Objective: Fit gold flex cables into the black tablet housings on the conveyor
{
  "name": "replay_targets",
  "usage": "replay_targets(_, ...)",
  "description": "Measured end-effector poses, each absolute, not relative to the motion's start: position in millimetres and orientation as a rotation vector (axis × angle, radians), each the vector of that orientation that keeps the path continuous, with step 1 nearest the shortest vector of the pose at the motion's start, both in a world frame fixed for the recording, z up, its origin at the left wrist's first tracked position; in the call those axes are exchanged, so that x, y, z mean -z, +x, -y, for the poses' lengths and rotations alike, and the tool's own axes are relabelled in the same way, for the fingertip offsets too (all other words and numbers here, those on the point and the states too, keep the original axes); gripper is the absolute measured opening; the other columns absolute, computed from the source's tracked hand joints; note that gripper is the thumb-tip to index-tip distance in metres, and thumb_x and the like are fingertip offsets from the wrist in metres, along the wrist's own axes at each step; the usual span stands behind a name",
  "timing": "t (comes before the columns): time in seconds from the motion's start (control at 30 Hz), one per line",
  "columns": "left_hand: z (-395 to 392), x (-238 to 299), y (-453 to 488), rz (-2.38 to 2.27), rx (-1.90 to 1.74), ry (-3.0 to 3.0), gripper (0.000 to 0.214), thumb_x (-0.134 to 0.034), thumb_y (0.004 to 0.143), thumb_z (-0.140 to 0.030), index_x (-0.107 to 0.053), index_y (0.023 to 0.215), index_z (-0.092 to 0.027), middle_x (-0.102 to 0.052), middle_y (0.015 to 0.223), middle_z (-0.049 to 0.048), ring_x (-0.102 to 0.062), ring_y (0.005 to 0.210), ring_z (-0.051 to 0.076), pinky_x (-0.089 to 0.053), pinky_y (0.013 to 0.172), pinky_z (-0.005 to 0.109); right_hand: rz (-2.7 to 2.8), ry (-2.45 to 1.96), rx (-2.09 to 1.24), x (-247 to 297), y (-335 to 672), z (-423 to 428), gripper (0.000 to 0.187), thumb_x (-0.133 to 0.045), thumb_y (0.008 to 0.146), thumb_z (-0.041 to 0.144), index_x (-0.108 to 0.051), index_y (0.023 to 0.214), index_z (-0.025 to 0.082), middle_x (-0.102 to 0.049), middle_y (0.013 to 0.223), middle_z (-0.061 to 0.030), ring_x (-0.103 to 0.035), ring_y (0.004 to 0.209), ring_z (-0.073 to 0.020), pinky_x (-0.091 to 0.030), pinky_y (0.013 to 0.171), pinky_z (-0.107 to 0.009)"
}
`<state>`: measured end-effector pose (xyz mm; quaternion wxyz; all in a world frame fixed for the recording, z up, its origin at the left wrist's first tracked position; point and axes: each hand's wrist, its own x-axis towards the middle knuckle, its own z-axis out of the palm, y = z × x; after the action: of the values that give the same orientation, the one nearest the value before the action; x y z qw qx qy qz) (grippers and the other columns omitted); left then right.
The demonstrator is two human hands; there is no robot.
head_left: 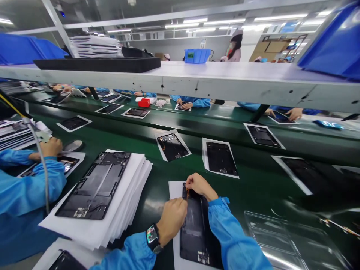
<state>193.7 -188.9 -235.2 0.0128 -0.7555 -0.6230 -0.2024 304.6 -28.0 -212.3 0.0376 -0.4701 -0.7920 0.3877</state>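
Basically, green workbench (132, 137) spreads under and around both hands; white shelf (180, 80) runs across, beyond and above them. Co-worker in blue sleeves (36, 191) sits well left of the hands. Left of the left hand: stack of white sheets (136, 187), one black tablet housing (95, 183) lying on top. Clear plastic tray (295, 240) to the right of the right forearm. Just past the hands, two more housings on sheets, one ahead (172, 146), one slightly right (221, 157).

Housing being worked on (194, 225) lies flat directly below both hands, on a white sheet (176, 249), right forearm covering part of its right side. Left hand (173, 217) is at its left edge, back of hand up, near the cable; fingertips hidden, can't tell if it grips anything. Right hand (199, 185) is over the top end, thumb and fingertips pinched narrow on the orange flex cable (188, 193). Smartwatch (152, 234) on left wrist.
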Motion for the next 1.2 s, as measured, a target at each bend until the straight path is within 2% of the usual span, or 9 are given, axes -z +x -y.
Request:
replay_targets(0.13, 184, 244, 196, 1.844, 0.641, -2.405, 0.014, -0.052, 0.09, -0.009, -0.055, 0.08, -0.017, -0.06, 0.075, 0.0024, -0.059, 0.064, 0.018, -0.043, 0.058, 0.028, 2.503, -1.506, -1.195, 219, 296, 13, 0.009, -0.072, 0.066, 0.009, -0.069, 0.068, 0.018, -0.06, 0.058, 0.0039, -0.055, 0.059, -0.0109, -0.033, 0.052, -0.02)
replay_targets(0.27, 183, 244, 193, 1.778, 0.648, -2.444, 0.012, -0.05, 0.093, -0.01, -0.054, 0.084, -0.017, -0.061, 0.078, 0.0033, -0.059, 0.068, 0.019, -0.044, 0.06, 0.03, 2.557, -1.569, -1.135, 225, 295, 4, 0.018, -0.081, 0.062, 0.015, -0.064, 0.067, 0.018, -0.058, 0.059, 0.005, -0.053, 0.057, -0.0108, -0.032, 0.051, -0.021)
replay_targets(0.53, 185, 245, 183, 1.735, 0.621, -2.58, 0.011, -0.048, 0.095, -0.011, -0.056, 0.09, -0.017, -0.061, 0.081, 0.0033, -0.06, 0.072, 0.018, -0.047, 0.063, 0.029, 2.651, -1.51, -0.904, 221, 308, 19, 0.017, -0.076, 0.076, 0.026, -0.059, 0.079, 0.022, -0.062, 0.075, 0.003, -0.056, 0.069, -0.0134, -0.031, 0.058, -0.024)
replay_targets(0.67, 185, 249, 180, 1.727, 0.678, -2.604, 0.011, -0.048, 0.096, -0.013, -0.057, 0.092, -0.017, -0.062, 0.082, 0.0029, -0.061, 0.073, 0.018, -0.048, 0.063, 0.028, 2.714, -1.522, -0.934, 219, 308, 13, 0.027, -0.081, 0.07, 0.034, -0.058, 0.077, 0.022, -0.062, 0.074, 0.0039, -0.057, 0.067, -0.0133, -0.031, 0.055, -0.023)
replay_targets(0.8, 184, 250, 178, 1.724, 0.76, -2.589, 0.011, -0.047, 0.097, -0.014, -0.058, 0.097, -0.017, -0.062, 0.081, 0.0028, -0.061, 0.074, 0.018, -0.049, 0.064, 0.029, 2.785, -1.534, -0.842, 214, 305, 16, 0.037, -0.086, 0.063, 0.038, -0.058, 0.084, 0.023, -0.064, 0.08, 0.0008, -0.06, 0.072, -0.0176, -0.03, 0.055, -0.025)
replay_targets(1.0, 185, 248, 180, 1.671, 0.762, -2.593, 0.015, -0.046, 0.097, -0.014, -0.061, 0.098, -0.016, -0.062, 0.088, 0.0057, -0.061, 0.078, 0.017, -0.051, 0.067, 0.028, 2.865, -1.411, -0.662, 207, 310, 29, 0.029, -0.077, 0.077, 0.041, -0.058, 0.088, 0.023, -0.064, 0.085, -0.0009, -0.062, 0.079, -0.0204, -0.032, 0.06, -0.027)
replay_targets(1.1, 185, 251, 180, 1.629, 0.855, -2.578, 0.018, -0.045, 0.097, -0.013, -0.062, 0.102, -0.015, -0.064, 0.104, 0.0095, -0.063, 0.094, 0.019, -0.054, 0.078, 0.03, 2.857, -1.348, -0.548, 210, 317, 34, 0.023, -0.069, 0.086, 0.04, -0.057, 0.096, 0.023, -0.063, 0.096, -0.0028, -0.062, 0.084, -0.0199, -0.035, 0.066, -0.028)
replay_targets(1.2, 184, 257, 180, 1.527, 0.917, -2.592, 0.02, -0.045, 0.098, -0.013, -0.064, 0.104, -0.013, -0.067, 0.109, 0.0099, -0.062, 0.104, 0.019, -0.054, 0.088, 0.031, 2.844, -1.337, -0.462, 216, 325, 39, 0.026, -0.067, 0.088, 0.04, -0.055, 0.102, 0.023, -0.06, 0.102, -0.0045, -0.062, 0.083, -0.0201, -0.035, 0.067, -0.029)
